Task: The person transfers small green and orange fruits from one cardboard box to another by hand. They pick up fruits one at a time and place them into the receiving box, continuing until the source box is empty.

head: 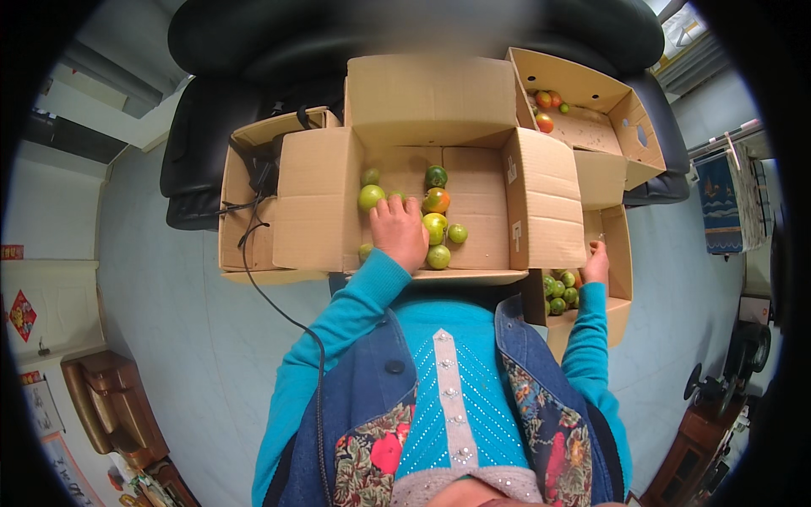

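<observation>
My left hand (400,229) reaches down into the open middle cardboard box (475,190), palm down with bent fingers. Its fingertips are at a small green tomato (396,196), and whether they grip it is hidden. Around it are a larger green tomato (371,198), an orange-and-green tomato (436,201), a yellow-green tomato (435,229) and a small green tomato (459,233). My right hand (595,262) is over the lower right cardboard box (619,266), beside a pile of green tomatoes (561,293). Its fingers are bent, and their grip is unclear.
An upper right cardboard box (592,130) holds several reddish tomatoes (543,98). Black cables (260,180) lie in the left box (247,244), and one cord (298,323) runs toward me. Behind the boxes stands a black sofa (279,44). A sewing machine (738,361) stands far right.
</observation>
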### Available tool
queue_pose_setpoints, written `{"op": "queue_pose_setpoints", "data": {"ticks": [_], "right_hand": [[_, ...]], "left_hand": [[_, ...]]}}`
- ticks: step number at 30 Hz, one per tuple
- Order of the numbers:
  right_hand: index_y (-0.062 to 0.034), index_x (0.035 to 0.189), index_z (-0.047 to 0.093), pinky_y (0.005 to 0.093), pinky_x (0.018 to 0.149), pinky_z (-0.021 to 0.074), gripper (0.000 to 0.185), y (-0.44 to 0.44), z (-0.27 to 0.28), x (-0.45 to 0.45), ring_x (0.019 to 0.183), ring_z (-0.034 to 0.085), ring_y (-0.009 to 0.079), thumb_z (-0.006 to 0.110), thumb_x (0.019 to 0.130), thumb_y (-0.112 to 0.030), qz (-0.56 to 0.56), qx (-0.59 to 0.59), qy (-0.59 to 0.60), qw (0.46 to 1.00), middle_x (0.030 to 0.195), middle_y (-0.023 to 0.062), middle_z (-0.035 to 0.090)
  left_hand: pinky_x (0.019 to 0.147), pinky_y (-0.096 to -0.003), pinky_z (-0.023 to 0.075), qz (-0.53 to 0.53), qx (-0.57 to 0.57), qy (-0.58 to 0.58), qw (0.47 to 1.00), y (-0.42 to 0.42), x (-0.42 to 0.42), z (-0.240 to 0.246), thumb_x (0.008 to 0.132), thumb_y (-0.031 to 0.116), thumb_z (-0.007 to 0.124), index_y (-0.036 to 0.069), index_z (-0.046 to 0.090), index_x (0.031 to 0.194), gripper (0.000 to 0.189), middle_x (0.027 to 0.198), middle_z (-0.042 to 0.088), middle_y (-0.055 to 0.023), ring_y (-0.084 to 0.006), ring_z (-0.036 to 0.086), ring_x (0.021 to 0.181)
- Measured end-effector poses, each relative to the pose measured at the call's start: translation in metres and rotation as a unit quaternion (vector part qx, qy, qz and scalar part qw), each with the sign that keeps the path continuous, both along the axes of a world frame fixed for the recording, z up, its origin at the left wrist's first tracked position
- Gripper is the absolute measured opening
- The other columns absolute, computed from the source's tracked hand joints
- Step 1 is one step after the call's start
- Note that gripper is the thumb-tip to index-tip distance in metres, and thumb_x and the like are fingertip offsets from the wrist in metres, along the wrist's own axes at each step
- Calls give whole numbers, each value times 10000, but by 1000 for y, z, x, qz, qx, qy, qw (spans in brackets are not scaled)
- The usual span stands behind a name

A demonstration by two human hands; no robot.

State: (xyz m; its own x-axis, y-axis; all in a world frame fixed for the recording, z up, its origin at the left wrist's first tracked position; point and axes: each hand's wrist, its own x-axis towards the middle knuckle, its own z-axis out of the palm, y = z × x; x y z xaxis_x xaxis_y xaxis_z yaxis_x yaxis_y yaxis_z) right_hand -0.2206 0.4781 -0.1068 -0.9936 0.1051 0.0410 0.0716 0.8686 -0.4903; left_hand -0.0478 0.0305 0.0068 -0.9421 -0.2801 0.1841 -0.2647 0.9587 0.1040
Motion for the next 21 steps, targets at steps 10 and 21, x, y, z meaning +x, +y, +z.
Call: {"op": "queue_pose_setpoints", "data": {"ticks": [10,21], "right_hand": [[-37,1187,675,468,944,531,489,23,-47,4,1081,681,396,794,785,-290,-15,139,-160,977,1121,241,718],[-9,1081,724,415,862,566,358,57,-85,-1,965,726,321,771,775,-190,-89,-16,-205,974,1034,225,746]], "left_hand": [[878,-453,461,-9,20,-7,1000,0,1,-4,775,257,728,58,613,1163,451,1143,585,-177,-345,550,1048],[877,-460,454,-56,57,36,996,-2,2,-8,767,224,724,48,624,1095,386,1088,574,-176,-352,536,1025]]}}
